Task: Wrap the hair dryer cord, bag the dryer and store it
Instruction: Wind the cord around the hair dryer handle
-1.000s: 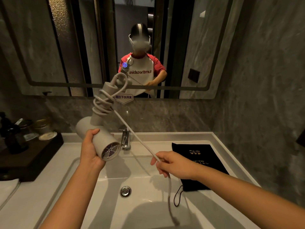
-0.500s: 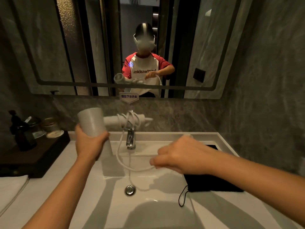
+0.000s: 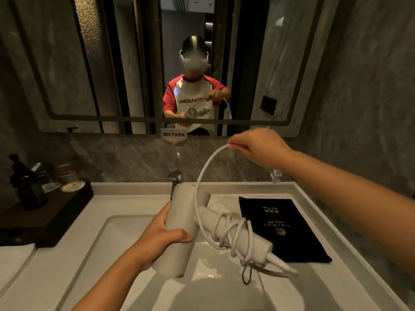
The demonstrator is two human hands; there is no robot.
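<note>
My left hand (image 3: 161,241) grips the barrel of a pale grey hair dryer (image 3: 179,223) above the sink basin. Its handle points right and toward me, with several turns of white cord (image 3: 229,232) wound around it. My right hand (image 3: 258,147) is raised in front of the mirror's lower edge and pinches the free end of the cord, which arcs down in a loop to the handle. A black drawstring bag (image 3: 283,230) with gold print lies flat on the counter to the right of the basin, its drawstring loop hanging over the edge.
A chrome faucet (image 3: 175,178) stands behind the dryer. At the left, a dark wooden tray (image 3: 45,218) holds a dark pump bottle (image 3: 29,187) and lidded jars; a white towel (image 3: 13,263) lies in front of it. Grey stone walls enclose the white counter (image 3: 224,187).
The dryer has turned so its handle points right and toward me. My right hand rose from over the basin to mirror height, pulling the cord up into a loop.
</note>
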